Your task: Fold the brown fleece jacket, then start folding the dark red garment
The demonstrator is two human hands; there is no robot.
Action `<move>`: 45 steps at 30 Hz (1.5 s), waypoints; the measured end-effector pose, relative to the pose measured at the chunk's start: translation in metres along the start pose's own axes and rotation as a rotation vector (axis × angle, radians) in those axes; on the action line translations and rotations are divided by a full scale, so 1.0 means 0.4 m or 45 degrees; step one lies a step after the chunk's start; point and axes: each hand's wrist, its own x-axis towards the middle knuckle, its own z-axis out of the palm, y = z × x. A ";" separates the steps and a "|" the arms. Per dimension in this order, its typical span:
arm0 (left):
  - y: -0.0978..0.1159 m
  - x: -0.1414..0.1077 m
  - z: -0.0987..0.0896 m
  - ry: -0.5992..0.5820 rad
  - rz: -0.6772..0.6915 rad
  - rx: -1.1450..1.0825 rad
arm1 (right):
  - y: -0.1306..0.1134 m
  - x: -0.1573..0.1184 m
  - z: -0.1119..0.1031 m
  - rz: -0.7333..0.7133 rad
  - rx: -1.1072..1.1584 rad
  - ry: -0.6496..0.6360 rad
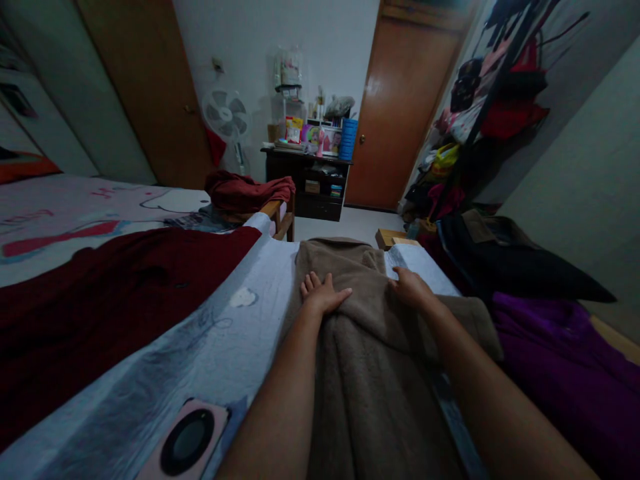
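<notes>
A brown fleece jacket (380,373) lies spread along the bed in front of me, with a sleeve reaching out to the right. My left hand (323,295) rests on its upper part, palm down and fingers spread. At the jacket's upper right edge, my right hand (414,288) has its fingers bent in on the fabric, and its fingertips are partly hidden. Beneath the jacket is a light blue patterned bedsheet (250,333).
A pink phone or case with a black ring (187,440) lies near my left forearm. Dark red cloth (125,273) covers the left side. Purple clothing (560,353) and a black folded garment (520,257) lie right. Beyond stand a dark cabinet (280,177) and a fan (226,115).
</notes>
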 end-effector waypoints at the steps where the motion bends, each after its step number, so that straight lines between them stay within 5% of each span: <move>1: 0.002 0.000 0.001 0.007 -0.007 0.004 | 0.030 -0.010 -0.015 0.037 -0.071 -0.005; 5: 0.013 -0.003 0.003 0.083 0.004 0.042 | 0.114 -0.056 -0.049 0.170 -0.262 -0.095; 8: 0.026 -0.013 -0.001 0.133 0.174 0.091 | 0.138 -0.083 -0.062 0.209 -0.342 -0.141; 13: 0.059 -0.034 0.006 -0.037 0.474 0.110 | 0.162 -0.107 -0.078 0.200 -0.439 -0.201; 23: 0.067 -0.036 0.044 -0.029 0.470 0.243 | 0.207 -0.142 -0.167 0.015 -0.336 -0.132; 30: 0.069 -0.039 0.044 -0.031 0.462 0.257 | 0.248 -0.183 -0.276 0.172 -0.310 -0.013; 35: 0.072 -0.042 0.046 -0.012 0.461 0.283 | 0.273 -0.205 -0.232 0.264 -0.427 -0.170; 38: 0.072 -0.041 0.049 -0.003 0.454 0.292 | 0.262 -0.224 -0.193 0.245 -0.520 -0.070; 45: 0.067 -0.033 0.057 0.022 0.471 0.262 | 0.104 -0.217 -0.053 -0.055 -0.348 0.125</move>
